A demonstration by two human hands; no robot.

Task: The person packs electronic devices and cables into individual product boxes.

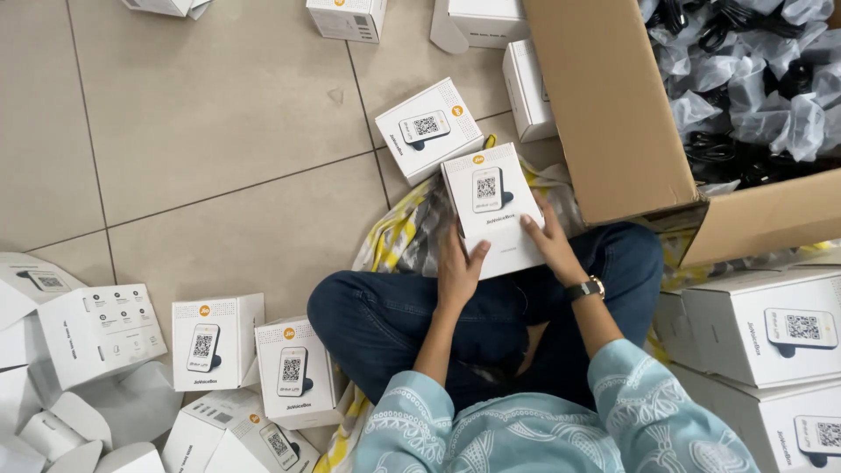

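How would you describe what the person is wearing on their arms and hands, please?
Both arms come out of loose light-blue sleeves with a white paisley-like print, ending around the elbow, so the forearms are bare. The right wrist carries a wristwatch with a dark strap and a small metallic case. The left hand and right hand wear no gloves; no rings can be made out.

**Room and blocks around the big carton**

Big cardboard carton [613, 114], open, stuffed w/ bagged black cables [745, 79]: no way through on that side. Left of carton: scattered small white boxes [428, 130] on the tiles, narrow gaps btwn them. Further left of carton: wide bare floor tiles [210, 123], free passage. Below carton: stacked white boxes [762, 333] wall off the right edge.
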